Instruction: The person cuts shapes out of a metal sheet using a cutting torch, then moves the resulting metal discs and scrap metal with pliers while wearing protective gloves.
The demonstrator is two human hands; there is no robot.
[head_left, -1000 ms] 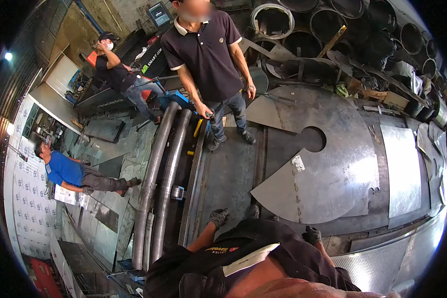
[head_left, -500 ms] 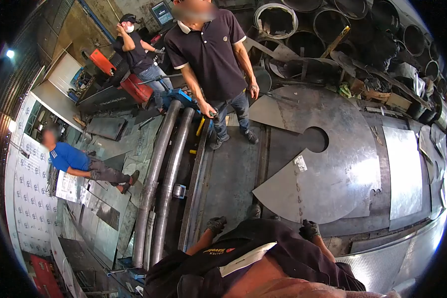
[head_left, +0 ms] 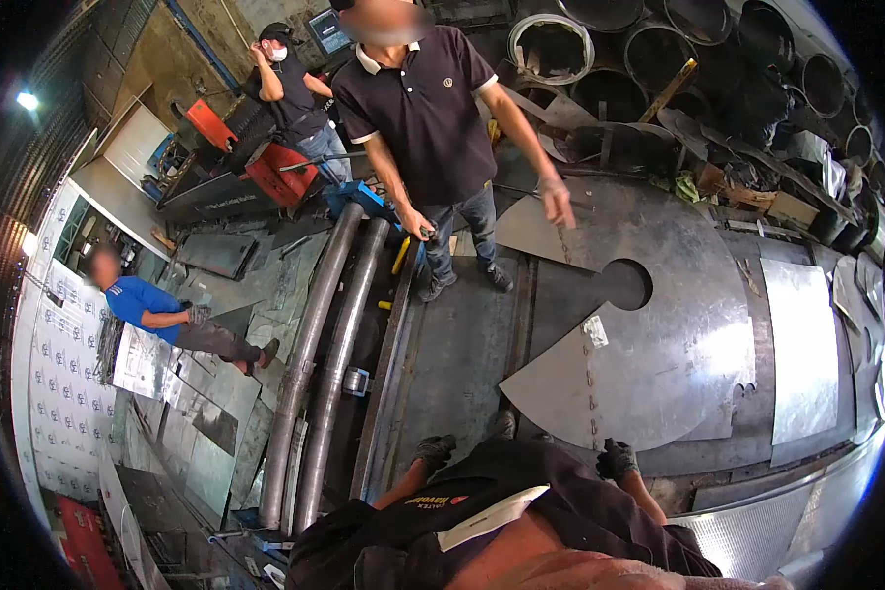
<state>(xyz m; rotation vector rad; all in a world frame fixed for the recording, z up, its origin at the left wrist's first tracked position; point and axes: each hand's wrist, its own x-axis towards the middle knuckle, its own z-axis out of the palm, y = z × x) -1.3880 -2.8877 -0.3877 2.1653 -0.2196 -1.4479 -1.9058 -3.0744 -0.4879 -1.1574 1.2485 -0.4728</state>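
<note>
My left hand (head_left: pixel 435 451), in a dark glove, hangs beside my body above the dark floor plate (head_left: pixel 452 369). Its fingers are loosely bent and apart, with nothing visible in them. My right hand (head_left: pixel 616 459), gloved too, is over the lower edge of a large round steel sheet (head_left: pixel 678 364). Its fingers look loosely spread. A chain-like line (head_left: pixel 591 393) on the sheet runs towards that hand; I cannot make out any contact. The sheet has a wedge-shaped gap and a round central hole. A white label (head_left: pixel 595 331) lies on it near the gap.
Two long steel rollers (head_left: pixel 339 344) lie to my left. A person in a dark polo shirt (head_left: pixel 418 118) stands opposite; a person in blue (head_left: pixel 143 307) and a masked person (head_left: pixel 290 93) are farther left. A shiny rectangular sheet (head_left: pixel 799 344) lies right, metal rings (head_left: pixel 551 49) behind.
The person opposite has raised one arm out over the round sheet. The person in blue has lifted a forearm. My hands have barely moved.
</note>
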